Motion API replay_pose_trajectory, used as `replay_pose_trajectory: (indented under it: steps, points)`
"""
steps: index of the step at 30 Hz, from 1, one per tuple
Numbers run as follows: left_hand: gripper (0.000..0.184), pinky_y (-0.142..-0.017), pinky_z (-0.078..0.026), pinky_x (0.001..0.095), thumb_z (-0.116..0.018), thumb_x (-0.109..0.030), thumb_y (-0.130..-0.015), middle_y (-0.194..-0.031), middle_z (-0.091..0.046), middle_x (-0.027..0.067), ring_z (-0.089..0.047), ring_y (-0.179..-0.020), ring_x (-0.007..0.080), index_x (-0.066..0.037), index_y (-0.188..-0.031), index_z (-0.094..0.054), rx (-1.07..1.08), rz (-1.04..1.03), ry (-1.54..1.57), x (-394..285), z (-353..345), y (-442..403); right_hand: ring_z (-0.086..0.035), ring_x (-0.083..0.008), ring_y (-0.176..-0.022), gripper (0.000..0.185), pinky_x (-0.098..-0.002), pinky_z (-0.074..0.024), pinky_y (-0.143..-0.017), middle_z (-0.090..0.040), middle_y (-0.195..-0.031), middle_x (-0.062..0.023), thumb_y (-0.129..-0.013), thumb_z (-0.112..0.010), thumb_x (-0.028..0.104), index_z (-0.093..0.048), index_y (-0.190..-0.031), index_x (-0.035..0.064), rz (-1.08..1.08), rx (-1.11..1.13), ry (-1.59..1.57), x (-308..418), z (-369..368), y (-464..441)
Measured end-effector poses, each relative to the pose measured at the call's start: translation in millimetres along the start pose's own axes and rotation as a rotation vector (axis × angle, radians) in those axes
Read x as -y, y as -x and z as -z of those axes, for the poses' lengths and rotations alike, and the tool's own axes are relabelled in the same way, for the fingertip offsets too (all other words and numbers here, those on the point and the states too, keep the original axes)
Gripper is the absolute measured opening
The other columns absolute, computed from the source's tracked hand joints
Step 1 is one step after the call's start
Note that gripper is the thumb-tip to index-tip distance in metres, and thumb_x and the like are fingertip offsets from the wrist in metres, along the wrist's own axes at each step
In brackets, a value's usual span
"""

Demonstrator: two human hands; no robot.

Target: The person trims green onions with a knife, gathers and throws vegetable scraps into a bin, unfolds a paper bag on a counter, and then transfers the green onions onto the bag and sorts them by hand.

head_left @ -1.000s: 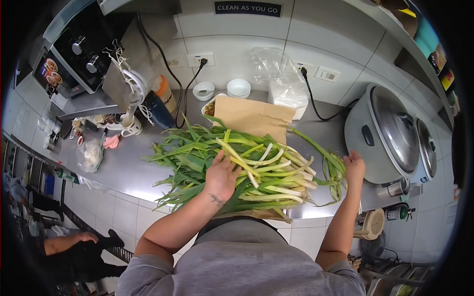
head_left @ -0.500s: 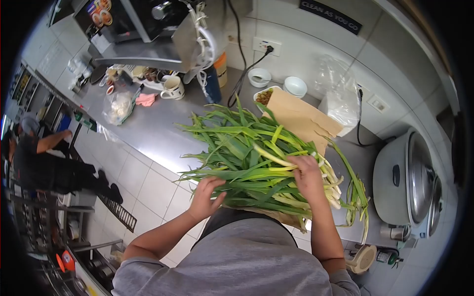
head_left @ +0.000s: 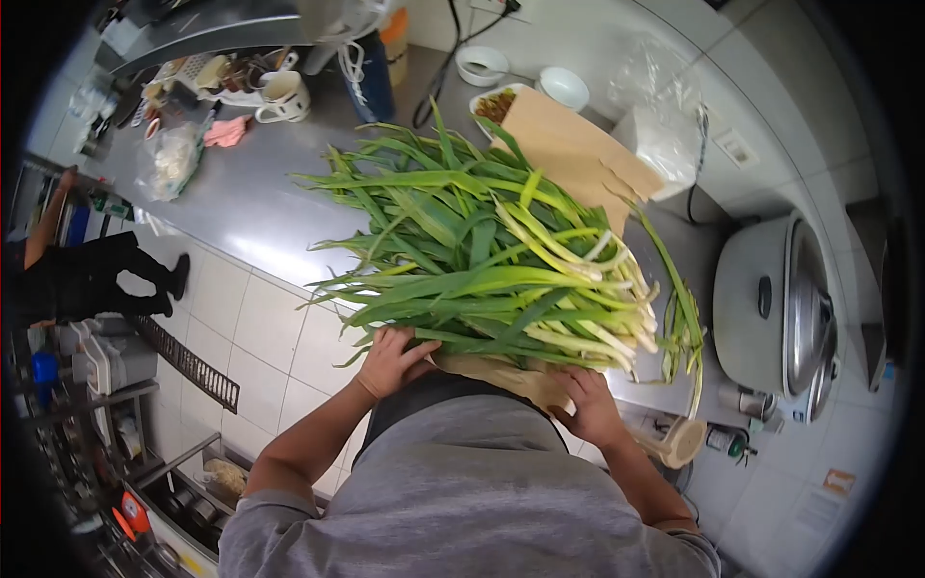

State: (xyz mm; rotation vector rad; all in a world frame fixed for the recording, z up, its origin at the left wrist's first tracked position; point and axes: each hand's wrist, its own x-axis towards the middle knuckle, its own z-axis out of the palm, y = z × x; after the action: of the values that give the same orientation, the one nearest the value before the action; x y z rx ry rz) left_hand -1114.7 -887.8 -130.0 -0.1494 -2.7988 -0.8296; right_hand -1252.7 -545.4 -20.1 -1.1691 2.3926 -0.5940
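A large heap of green onions [head_left: 472, 250] lies on brown paper [head_left: 501, 378] at the counter's front edge, green leaves to the left and pale root ends to the right. At the front left of the heap, my left hand [head_left: 393, 361] has its thumb and fingers apart against the lowest leaves. My right hand [head_left: 586, 403] is at the front right, its fingers bent at the paper's edge below the pale ends; whether they pinch the paper is unclear. A few loose, limp stalks [head_left: 679, 313] lie right of the heap.
Behind the heap are a brown paper sheet [head_left: 568, 144], white bowls [head_left: 562, 88], a plastic-wrapped white stack [head_left: 655, 144] and a blue tumbler [head_left: 366, 82]. A large cooker [head_left: 761, 299] stands right. A mug [head_left: 282, 96] and plastic bag [head_left: 173, 159] sit left. Another person [head_left: 87, 275] stands far left.
My right hand has gone from the loose stalks on the right, over the pale stems, to the front paper edge. My left hand has moved from the heap's top to its front left. The view has shifted.
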Motion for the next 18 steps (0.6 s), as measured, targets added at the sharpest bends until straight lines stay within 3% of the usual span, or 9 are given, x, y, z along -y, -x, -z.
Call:
replay_pose_trajectory:
  steps: [2,3,8,12,13,14,16,17,18]
  points:
    - [0.037,-0.087,-0.039,0.0435,-0.074,-0.017,-0.072,-0.109,-0.055,0.009,-0.053,-0.101,0.0297,-0.02,-0.108,-0.063,0.033,-0.036,0.026,-5.9,7.9,-18.0,-0.051,-0.0309,-0.111,0.068,-0.0474,-0.0388,-0.096,-0.05,-0.129,-0.0126,-0.07,-0.076,0.019,-0.05,-0.132,0.011,-0.018,-0.041,0.083,2.0,-11.0,6.2]
    - [0.029,-0.087,-0.041,0.0419,-0.073,-0.011,-0.069,-0.105,-0.058,0.0073,-0.055,-0.099,0.029,-0.015,-0.095,-0.062,0.038,-0.066,0.073,-9.9,13.5,-26.6,-0.046,-0.032,-0.118,0.077,-0.0519,-0.0309,-0.105,-0.047,-0.133,-0.0129,-0.067,-0.078,0.025,-0.046,-0.136,0.0112,-0.046,-0.02,0.06,0.7,-14.5,8.4]
    - [0.025,-0.081,-0.048,0.0384,-0.07,-0.005,-0.07,-0.097,-0.065,0.0067,-0.061,-0.091,0.0273,-0.01,-0.094,-0.062,0.042,-0.241,0.213,-22.8,30.4,-58.3,-0.044,-0.0335,-0.125,0.081,-0.0532,-0.0239,-0.112,-0.048,-0.133,-0.0146,-0.067,-0.079,0.03,-0.045,-0.138,0.0109,-0.074,-0.085,0.038,1.4,-7.1,24.7]
    - [0.019,-0.073,-0.05,0.0413,-0.067,-0.002,-0.075,-0.086,-0.066,0.0114,-0.063,-0.08,0.0328,-0.006,-0.093,-0.064,-0.002,-0.126,0.294,-41.9,44.9,-90.0,-0.042,-0.0347,-0.127,0.088,-0.0545,-0.0233,-0.112,-0.045,-0.135,-0.0158,-0.062,-0.083,0.03,-0.044,-0.137,0.0084,-0.159,-0.24,0.057,-1.5,-5.8,41.3]
    - [0.017,-0.071,-0.051,0.0408,-0.067,-0.001,-0.075,-0.083,-0.066,0.0114,-0.063,-0.078,0.0327,-0.005,-0.091,-0.064,-0.038,-0.112,0.317,-45.4,47.4,-97.0,-0.049,-0.0342,-0.117,0.061,-0.0527,-0.0295,-0.109,-0.054,-0.122,-0.0151,-0.069,-0.079,0.021,-0.055,-0.123,0.0065,-0.131,-0.357,0.136,-0.6,-9.9,41.5]
    - [0.015,-0.068,-0.051,0.0402,-0.067,-0.001,-0.075,-0.08,-0.065,0.0113,-0.063,-0.075,0.0325,-0.004,-0.089,-0.064,-0.073,-0.098,0.342,-47.9,49.5,-103.6,-0.049,-0.0342,-0.117,0.061,-0.0527,-0.0295,-0.109,-0.054,-0.122,-0.0151,-0.069,-0.079,0.021,-0.055,-0.123,0.0065,-0.144,-0.381,0.134,-4.2,-15.8,43.8]
    - [0.011,-0.066,-0.05,0.04,-0.069,-0.001,-0.076,-0.078,-0.065,0.0109,-0.062,-0.071,0.0321,-0.003,-0.086,-0.064,-0.118,-0.161,0.339,-50.0,54.3,-116.0,-0.055,-0.0353,-0.103,0.03,-0.0493,-0.0366,-0.102,-0.062,-0.103,-0.013,-0.074,-0.071,0.008,-0.062,-0.102,0.0049,-0.131,-0.535,0.161,-3.6,-12.8,40.0]
    - [0.009,-0.068,-0.05,0.0401,-0.069,-0.003,-0.077,-0.079,-0.066,0.011,-0.063,-0.073,0.0317,-0.003,-0.084,-0.063,-0.117,-0.143,0.333,-49.7,58.4,-121.1,-0.057,-0.0353,-0.093,0.013,-0.0466,-0.0401,-0.095,-0.063,-0.09,-0.0111,-0.076,-0.066,0.003,-0.062,-0.088,0.0038,-0.185,-0.719,0.117,-0.2,-12.6,36.9]
    - [0.009,-0.069,-0.05,0.0401,-0.07,-0.004,-0.078,-0.081,-0.066,0.0111,-0.063,-0.074,0.0313,-0.003,-0.083,-0.062,-0.116,-0.121,0.328,-50.3,62.5,-126.4,-0.057,-0.0353,-0.093,0.013,-0.0466,-0.0401,-0.095,-0.063,-0.09,-0.0111,-0.076,-0.066,0.003,-0.062,-0.088,0.0038,-0.191,-0.739,0.118,-3.8,-7.8,32.0]
